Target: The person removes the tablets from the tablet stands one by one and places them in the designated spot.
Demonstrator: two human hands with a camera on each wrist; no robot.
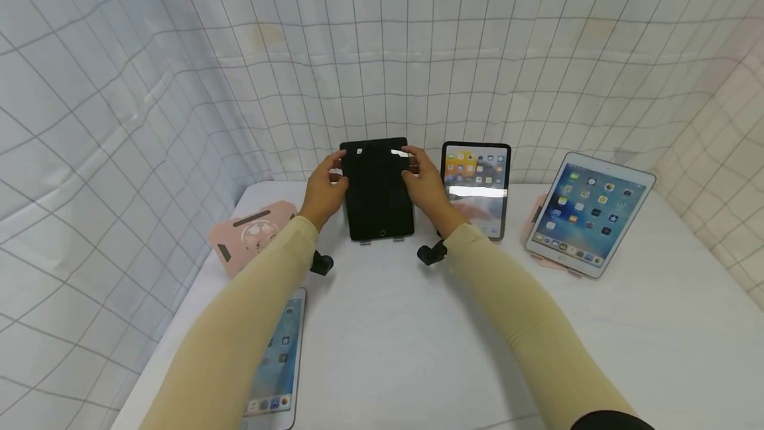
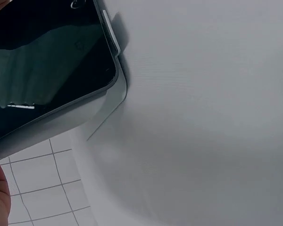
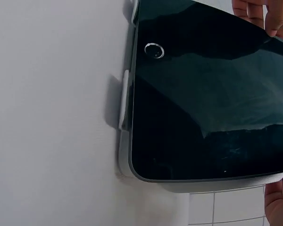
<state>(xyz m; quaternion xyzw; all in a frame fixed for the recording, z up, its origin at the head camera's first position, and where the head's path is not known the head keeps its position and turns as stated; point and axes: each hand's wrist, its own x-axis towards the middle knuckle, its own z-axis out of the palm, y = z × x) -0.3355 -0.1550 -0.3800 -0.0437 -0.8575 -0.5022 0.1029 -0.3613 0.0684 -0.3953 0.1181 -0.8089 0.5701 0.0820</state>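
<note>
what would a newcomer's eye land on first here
In the head view's middle, a dark-screened tablet draws the eye first, its sides held by the left grip and right grip. To its right, a black-framed tablet and a tilted white tablet show lit app icons. A pink tablet stand sits at the left.

Tablet (image 1: 378,194): black front, rounded corners, display dark and glossy, bright reflections near its top edge. Round home button (image 3: 154,50), pale-ringed, centred at the bottom. Set in portrait, leaning back against a pale stand (image 2: 114,96). The lower edge sits at the stand's two short, upturned lips (image 3: 124,101). The stand rests toward the rear of the desk (image 1: 382,324).
</note>
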